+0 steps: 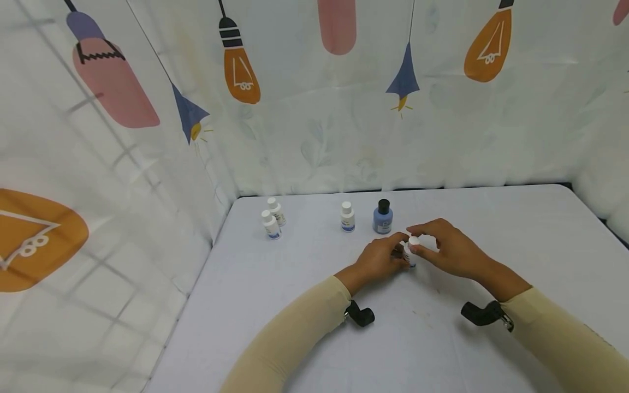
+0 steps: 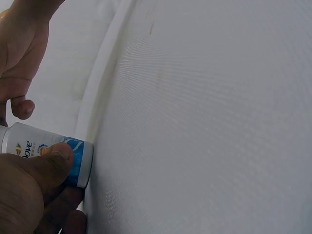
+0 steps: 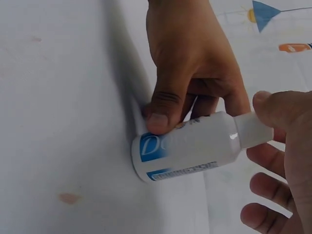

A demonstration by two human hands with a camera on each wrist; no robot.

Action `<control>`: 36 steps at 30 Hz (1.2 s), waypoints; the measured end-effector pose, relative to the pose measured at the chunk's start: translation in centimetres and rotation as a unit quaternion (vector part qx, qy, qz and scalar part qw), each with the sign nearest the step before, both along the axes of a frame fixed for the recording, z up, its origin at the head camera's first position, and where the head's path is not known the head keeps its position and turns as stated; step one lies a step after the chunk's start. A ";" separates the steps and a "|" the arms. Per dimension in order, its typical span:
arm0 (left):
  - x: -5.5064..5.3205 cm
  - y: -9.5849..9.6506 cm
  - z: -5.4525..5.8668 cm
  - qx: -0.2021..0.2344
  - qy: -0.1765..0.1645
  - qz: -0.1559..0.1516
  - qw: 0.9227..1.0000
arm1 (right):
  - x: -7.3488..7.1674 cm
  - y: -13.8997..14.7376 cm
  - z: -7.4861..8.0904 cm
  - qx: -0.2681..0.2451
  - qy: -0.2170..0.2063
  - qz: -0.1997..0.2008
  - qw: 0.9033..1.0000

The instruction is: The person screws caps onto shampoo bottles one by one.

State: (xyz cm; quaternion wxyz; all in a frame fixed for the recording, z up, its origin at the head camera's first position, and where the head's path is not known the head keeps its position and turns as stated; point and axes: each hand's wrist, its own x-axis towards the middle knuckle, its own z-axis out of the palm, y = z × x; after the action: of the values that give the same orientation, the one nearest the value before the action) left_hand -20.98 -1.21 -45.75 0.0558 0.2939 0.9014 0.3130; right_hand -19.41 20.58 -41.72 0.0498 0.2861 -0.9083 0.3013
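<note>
A small white Dove bottle point(image 1: 411, 258) with a blue band at its base stands upright on the white table. My left hand point(image 1: 377, 258) grips its lower body, the thumb lying over the label in the left wrist view, where the bottle point(image 2: 41, 139) has its base at the tabletop. From the other side my right hand point(image 1: 454, 252) pinches the white cap point(image 3: 253, 130) between thumb and index finger. Its other fingers are spread beside the bottle. In the right wrist view the cap sits on the bottle's neck.
A blue bottle with a black cap point(image 1: 383, 217) stands just behind my left hand, with a white bottle point(image 1: 348, 218) to its left. Two more white bottles, a front one point(image 1: 271, 225) and a rear one point(image 1: 277, 211), stand at the far left. A printed curtain point(image 1: 314, 136) borders the table.
</note>
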 end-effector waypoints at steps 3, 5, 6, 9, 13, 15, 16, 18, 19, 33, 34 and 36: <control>0.1 0.0 0.0 0.003 0.002 -0.003 1.000 | 0.1 0.3 0.3 -0.001 0.016 0.032 0.999; 0.1 0.0 0.0 0.002 0.004 -0.004 1.000 | 0.1 0.4 0.4 0.001 0.025 0.045 0.999; 0.1 0.0 0.0 0.002 0.005 -0.005 1.000 | 0.1 0.4 0.4 0.004 0.027 0.047 0.999; 0.1 -0.1 0.1 0.002 0.005 -0.004 1.000 | 0.1 0.3 0.6 0.013 0.030 0.037 0.999; 0.1 -0.1 0.2 0.005 -0.001 -0.001 1.000 | 0.1 0.1 0.7 0.019 0.026 0.016 0.999; 0.1 -0.1 0.3 0.003 -0.003 0.001 1.000 | 0.0 -0.1 0.6 0.019 0.021 0.005 1.000; 0.2 -0.1 0.3 0.001 -0.002 0.002 1.000 | 0.0 -0.1 0.5 0.019 0.017 -0.001 1.000; 0.2 0.0 0.3 -0.004 0.001 0.005 1.000 | 0.0 -0.3 0.4 0.020 0.009 -0.017 1.000; 0.2 0.0 0.3 -0.008 0.003 0.006 1.000 | 0.0 -0.4 0.4 0.021 0.005 -0.024 0.999; 0.3 0.2 0.3 -0.024 -0.001 0.017 1.000 | 0.1 -0.4 0.0 0.022 -0.002 -0.023 1.000; 0.3 0.2 0.3 -0.023 -0.001 0.016 1.000 | 0.1 -0.2 0.1 0.022 0.004 -0.012 1.000; 0.2 0.2 0.2 -0.022 0.001 0.015 1.000 | 0.2 0.0 0.3 0.023 0.015 0.008 1.000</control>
State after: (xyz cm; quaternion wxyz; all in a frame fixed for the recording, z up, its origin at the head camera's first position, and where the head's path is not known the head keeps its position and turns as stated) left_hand -20.75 -1.04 -45.52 0.0571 0.2796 0.9123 0.2938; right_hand -19.24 20.58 -41.47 0.0543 0.2985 -0.9119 0.2766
